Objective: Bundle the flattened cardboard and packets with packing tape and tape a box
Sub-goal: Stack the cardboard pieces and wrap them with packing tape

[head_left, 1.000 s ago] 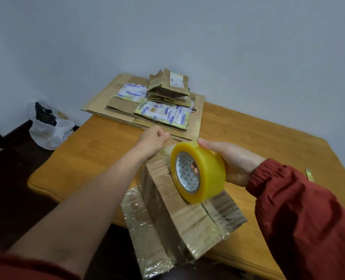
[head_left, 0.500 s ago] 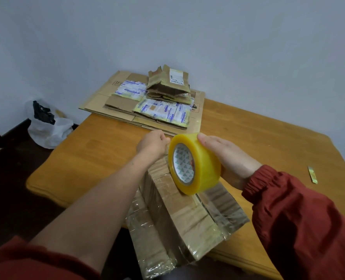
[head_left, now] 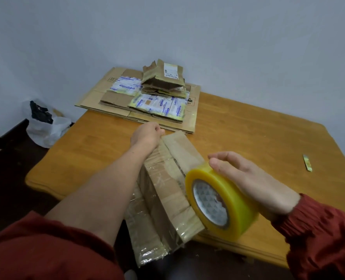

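A brown cardboard box (head_left: pixel 167 184) with shiny old tape lies across the near edge of the wooden table (head_left: pixel 258 142), one flap hanging off. My left hand (head_left: pixel 146 135) presses its far end with curled fingers, apparently pinning a tape end there. My right hand (head_left: pixel 246 178) grips a yellow roll of packing tape (head_left: pixel 222 201) held on edge over the near right part of the box. At the table's far corner lies a stack of flattened cardboard (head_left: pixel 111 98) topped with printed packets (head_left: pixel 159 105) and torn brown mailers (head_left: pixel 163 77).
A small yellowish scrap (head_left: pixel 307 162) lies on the table at the right. On the dark floor to the left stands a white plastic bag (head_left: pixel 44 126) against the pale wall.
My right hand has pulled the tape roll toward me and to the right along the box top. My left hand has stayed at the box's far end.
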